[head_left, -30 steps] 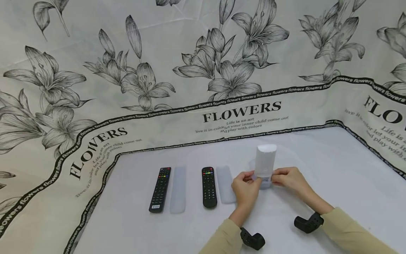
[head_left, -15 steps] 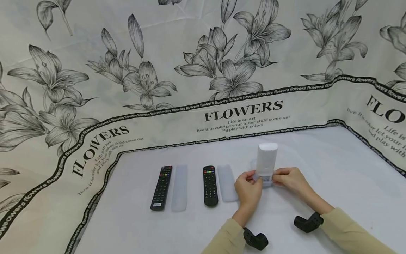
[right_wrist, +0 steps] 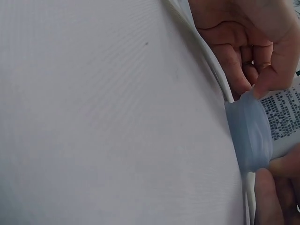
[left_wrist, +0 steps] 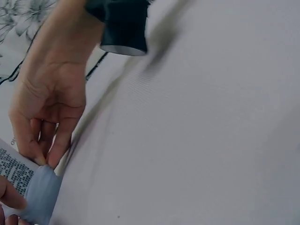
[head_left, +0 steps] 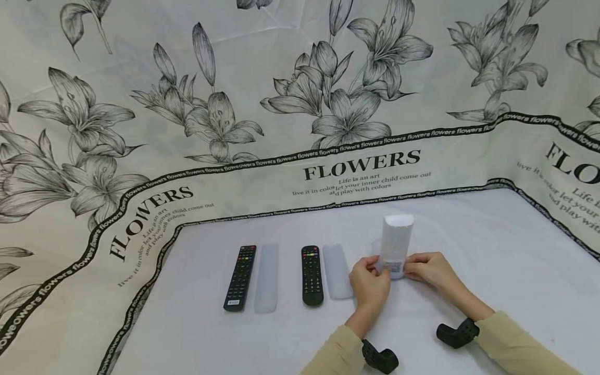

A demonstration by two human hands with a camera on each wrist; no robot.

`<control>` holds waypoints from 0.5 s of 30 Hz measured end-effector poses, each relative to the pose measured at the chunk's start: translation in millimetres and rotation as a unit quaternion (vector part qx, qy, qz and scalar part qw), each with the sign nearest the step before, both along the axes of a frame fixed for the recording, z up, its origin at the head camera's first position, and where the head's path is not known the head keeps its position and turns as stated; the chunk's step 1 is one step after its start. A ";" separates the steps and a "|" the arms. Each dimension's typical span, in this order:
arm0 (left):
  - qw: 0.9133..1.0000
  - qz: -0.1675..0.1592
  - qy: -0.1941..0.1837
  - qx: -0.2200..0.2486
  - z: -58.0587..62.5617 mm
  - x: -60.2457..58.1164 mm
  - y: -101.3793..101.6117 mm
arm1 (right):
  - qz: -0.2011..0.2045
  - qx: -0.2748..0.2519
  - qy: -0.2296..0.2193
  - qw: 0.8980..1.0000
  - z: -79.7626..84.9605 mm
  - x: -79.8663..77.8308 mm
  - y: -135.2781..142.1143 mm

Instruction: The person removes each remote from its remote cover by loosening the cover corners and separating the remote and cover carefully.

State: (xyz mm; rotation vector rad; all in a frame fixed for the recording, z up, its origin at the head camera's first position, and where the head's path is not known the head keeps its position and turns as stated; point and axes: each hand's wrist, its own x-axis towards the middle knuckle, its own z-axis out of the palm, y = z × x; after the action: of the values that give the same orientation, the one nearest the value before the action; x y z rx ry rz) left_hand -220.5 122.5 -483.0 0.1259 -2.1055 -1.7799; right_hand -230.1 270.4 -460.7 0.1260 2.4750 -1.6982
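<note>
A white remote control (head_left: 397, 239) stands upright on the table, its printed label low on the side facing me. Its lower end sits in a translucent bluish sleeve (head_left: 397, 275), which the right wrist view shows as a soft sleeve end (right_wrist: 248, 133) around the remote. My left hand (head_left: 370, 284) pinches the sleeve's edge at the left of the remote. On the other side, my right hand (head_left: 428, 268) pinches that edge between thumb and finger. In the left wrist view, the printed label (left_wrist: 16, 171) lies next to the sleeve. Most of the sleeve is hidden by the hands and remote.
Left of the hands lie a black remote (head_left: 311, 276) and a translucent sleeve (head_left: 337, 271). Further left are another black remote (head_left: 240, 278) and a narrow translucent sleeve (head_left: 266, 278). A flower-printed cloth (head_left: 281, 125) hangs behind the white table (head_left: 187, 323).
The head view has shifted slightly. Both hands stay at the base of the white remote, with small shifts of the fingers and sleeve edge; the label's lower part now shows more clearly.
</note>
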 end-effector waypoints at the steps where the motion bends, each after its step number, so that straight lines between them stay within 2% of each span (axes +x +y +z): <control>1: 1.000 0.000 -0.001 -0.004 0.1 0.7 -0.1 | 0.000 0.001 0.000 1.000 -0.5 0.4 0.4; 15: 0.997 0.031 -0.004 -0.065 -1.0 0.8 1.6 | 0.006 0.038 0.008 0.999 -2.5 -0.1 -2.1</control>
State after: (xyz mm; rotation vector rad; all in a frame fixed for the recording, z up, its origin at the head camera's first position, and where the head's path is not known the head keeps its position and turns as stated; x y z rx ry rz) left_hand -219.8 124.1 -484.0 0.1618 -2.1914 -1.6051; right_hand -230.2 268.4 -463.2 0.1064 2.5464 -1.6074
